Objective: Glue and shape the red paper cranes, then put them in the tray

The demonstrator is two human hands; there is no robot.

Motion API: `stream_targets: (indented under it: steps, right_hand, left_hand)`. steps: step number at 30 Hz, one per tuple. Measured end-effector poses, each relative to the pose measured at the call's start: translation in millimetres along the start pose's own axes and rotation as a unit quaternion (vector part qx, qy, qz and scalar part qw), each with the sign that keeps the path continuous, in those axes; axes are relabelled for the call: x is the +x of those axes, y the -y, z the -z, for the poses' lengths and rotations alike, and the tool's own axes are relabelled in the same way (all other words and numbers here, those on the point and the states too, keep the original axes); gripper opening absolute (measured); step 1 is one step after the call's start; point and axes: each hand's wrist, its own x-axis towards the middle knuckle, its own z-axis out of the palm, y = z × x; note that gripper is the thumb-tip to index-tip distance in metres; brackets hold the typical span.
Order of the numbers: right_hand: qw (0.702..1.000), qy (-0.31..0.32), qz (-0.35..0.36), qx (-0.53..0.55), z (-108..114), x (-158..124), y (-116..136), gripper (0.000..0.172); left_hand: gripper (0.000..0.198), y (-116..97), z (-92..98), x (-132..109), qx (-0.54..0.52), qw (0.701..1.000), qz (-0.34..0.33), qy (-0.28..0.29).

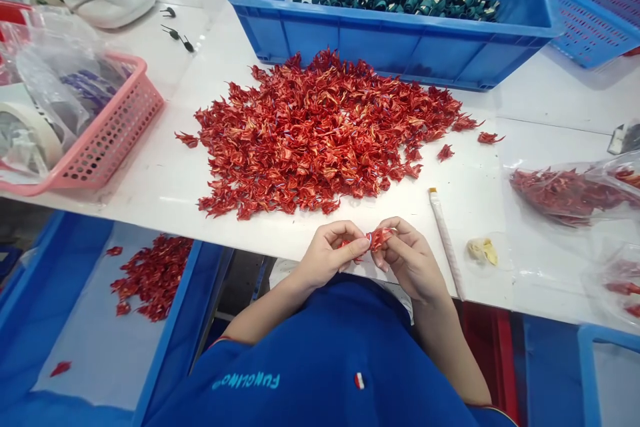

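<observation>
The left hand (334,252) and right hand (413,259) both pinch a small, red, pointed, fabric-like piece (381,238) at the near edge of the smooth white worktop (473,180); light pressure should spare its folds

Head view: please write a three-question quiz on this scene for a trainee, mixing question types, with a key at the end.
1. True or false: the pink basket stands to the left of the red pile.
2. What colour are the pieces in the large blue bin just beyond the red pile?
3. The small red piece in front of the red pile is held by:
A. one hand
B. both hands
C. no hand

Key:
1. True.
2. Dark green.
3. B: the left hand and the right hand both have fingers on it.
</observation>
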Motion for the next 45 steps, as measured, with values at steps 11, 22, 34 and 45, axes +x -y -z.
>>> stream_targets:
  steps: [11, 22, 34, 45]
  right_hand:
    - [0.952, -0.129, 0.226, -0.161, -4.2, -13.5, -13.6, 0.012]
    - [0.881, -0.180, 0.369, -0.234, -9.1, -13.7, -34.3, 0.012]
    - [0.881, -0.095, 0.397, -0.240, -11.1, -9.8, -25.5, 0.039]
    - [0.860, -0.048, 0.432, -0.268, -13.6, -9.5, -25.2, 0.046]
  left_hand:
    - [0.038, 3.5, -5.0, -2.4, 0.062, 0.994, -0.079, -0.031]
    - [0.014, 7.5, -7.1, -2.2, 0.262, 0.877, -0.379, -0.136]
    - [0.009, 14.8, 9.2, 0.0, 0.336, 0.808, -0.471, -0.108]
    - [0.010, 14.6, 16.9, -1.2, 0.274, 0.840, -0.453, -0.115]
